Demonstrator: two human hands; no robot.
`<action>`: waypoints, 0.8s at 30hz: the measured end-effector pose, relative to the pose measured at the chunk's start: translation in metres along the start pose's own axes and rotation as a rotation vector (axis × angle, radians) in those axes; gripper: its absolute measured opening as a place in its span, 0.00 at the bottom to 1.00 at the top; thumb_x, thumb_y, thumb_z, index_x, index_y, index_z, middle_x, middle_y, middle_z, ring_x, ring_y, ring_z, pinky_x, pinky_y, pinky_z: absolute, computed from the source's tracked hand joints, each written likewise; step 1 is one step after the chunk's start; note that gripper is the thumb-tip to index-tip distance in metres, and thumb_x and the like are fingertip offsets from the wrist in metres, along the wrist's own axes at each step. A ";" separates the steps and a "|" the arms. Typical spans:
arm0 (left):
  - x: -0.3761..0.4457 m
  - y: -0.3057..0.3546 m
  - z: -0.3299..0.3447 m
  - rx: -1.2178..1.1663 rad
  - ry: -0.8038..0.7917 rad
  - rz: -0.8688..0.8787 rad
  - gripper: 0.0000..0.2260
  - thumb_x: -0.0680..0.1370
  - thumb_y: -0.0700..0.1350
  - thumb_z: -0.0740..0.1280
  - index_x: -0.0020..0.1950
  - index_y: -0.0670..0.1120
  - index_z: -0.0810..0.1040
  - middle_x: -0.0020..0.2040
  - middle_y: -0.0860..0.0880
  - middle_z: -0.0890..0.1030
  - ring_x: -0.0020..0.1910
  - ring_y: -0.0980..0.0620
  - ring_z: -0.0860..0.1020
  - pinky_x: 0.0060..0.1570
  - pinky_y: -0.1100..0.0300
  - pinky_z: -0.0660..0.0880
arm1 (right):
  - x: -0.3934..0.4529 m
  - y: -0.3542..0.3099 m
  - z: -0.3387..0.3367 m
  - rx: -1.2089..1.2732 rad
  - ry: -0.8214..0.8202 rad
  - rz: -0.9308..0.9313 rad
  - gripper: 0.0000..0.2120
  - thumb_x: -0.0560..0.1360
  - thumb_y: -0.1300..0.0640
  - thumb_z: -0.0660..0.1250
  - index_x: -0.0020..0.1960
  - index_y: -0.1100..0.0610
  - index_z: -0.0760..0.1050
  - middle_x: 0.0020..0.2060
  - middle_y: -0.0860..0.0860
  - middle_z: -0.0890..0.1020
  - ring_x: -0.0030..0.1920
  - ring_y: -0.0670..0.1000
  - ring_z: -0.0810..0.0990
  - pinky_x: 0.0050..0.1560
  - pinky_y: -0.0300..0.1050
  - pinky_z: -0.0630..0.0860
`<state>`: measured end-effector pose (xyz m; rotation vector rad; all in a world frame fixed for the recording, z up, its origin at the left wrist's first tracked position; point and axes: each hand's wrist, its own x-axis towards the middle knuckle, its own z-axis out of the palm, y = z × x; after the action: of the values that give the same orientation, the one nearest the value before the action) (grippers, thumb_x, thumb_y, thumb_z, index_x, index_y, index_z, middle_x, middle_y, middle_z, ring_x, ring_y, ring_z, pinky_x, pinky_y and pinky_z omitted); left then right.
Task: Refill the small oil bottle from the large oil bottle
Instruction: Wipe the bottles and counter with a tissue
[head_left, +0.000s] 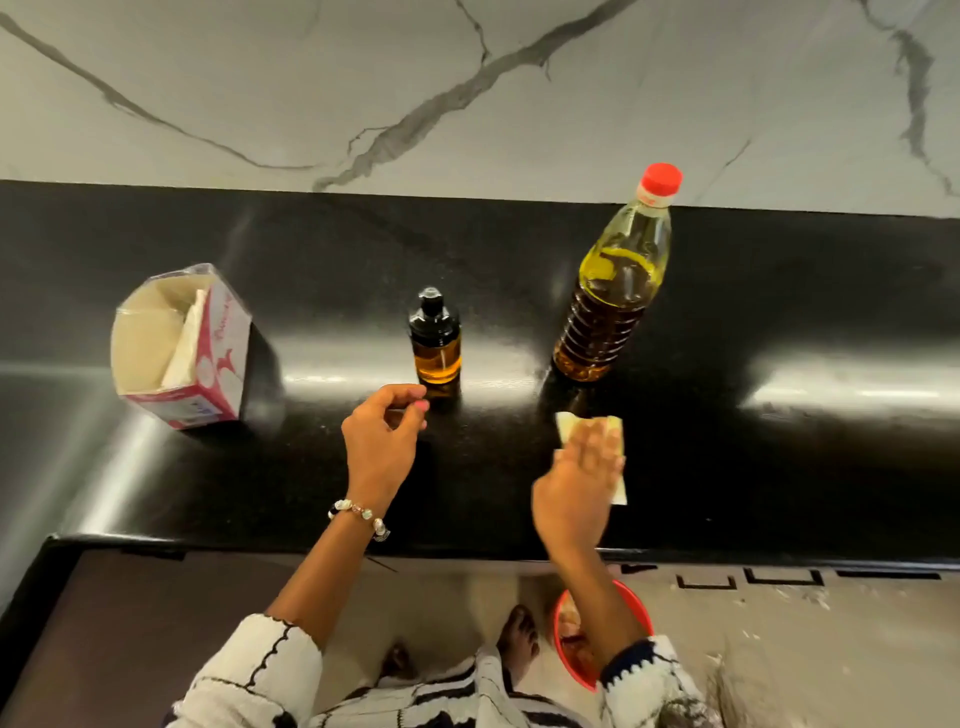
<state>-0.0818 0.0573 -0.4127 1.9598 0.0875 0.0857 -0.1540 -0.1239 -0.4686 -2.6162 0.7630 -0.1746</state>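
Observation:
The small amber oil bottle (435, 340) with a black cap stands upright at the middle of the black counter (779, 322). To its right stands the large clear oil bottle (613, 291), red cap on, partly full of yellow oil. My left hand (382, 441) hovers just in front of the small bottle, fingers loosely curled, holding nothing. My right hand (576, 488) lies flat with straight fingers on a folded, oil-stained tissue (618, 488), pressing it onto the counter in front of the large bottle.
An open tissue box (179, 348) stands at the counter's left. A marble wall (467, 88) rises behind the counter. Below the counter's front edge, a red bowl (576, 670) sits on the floor beside my feet.

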 end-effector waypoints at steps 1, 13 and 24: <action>0.003 -0.001 -0.008 -0.003 0.007 0.002 0.06 0.76 0.38 0.69 0.51 0.46 0.82 0.42 0.49 0.84 0.36 0.56 0.82 0.44 0.63 0.80 | -0.007 -0.019 0.009 0.009 -0.020 -0.076 0.28 0.75 0.62 0.55 0.74 0.68 0.59 0.73 0.64 0.61 0.75 0.64 0.54 0.74 0.58 0.47; 0.024 -0.042 -0.114 -0.013 0.164 -0.059 0.06 0.75 0.38 0.70 0.50 0.47 0.82 0.42 0.49 0.83 0.40 0.52 0.82 0.45 0.57 0.80 | -0.069 -0.188 0.076 -0.062 -0.501 -0.991 0.35 0.76 0.61 0.61 0.78 0.58 0.47 0.78 0.56 0.45 0.77 0.55 0.37 0.76 0.52 0.37; 0.022 -0.031 -0.085 -0.056 -0.055 -0.007 0.06 0.76 0.38 0.69 0.48 0.48 0.82 0.41 0.51 0.83 0.36 0.54 0.82 0.41 0.65 0.78 | -0.022 -0.017 0.010 0.130 -0.366 -0.665 0.29 0.75 0.64 0.56 0.76 0.55 0.58 0.76 0.51 0.56 0.77 0.48 0.51 0.75 0.43 0.44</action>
<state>-0.0690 0.1491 -0.4084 1.9044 0.0555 0.0297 -0.1614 -0.0953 -0.4709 -2.5673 -0.2446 0.0700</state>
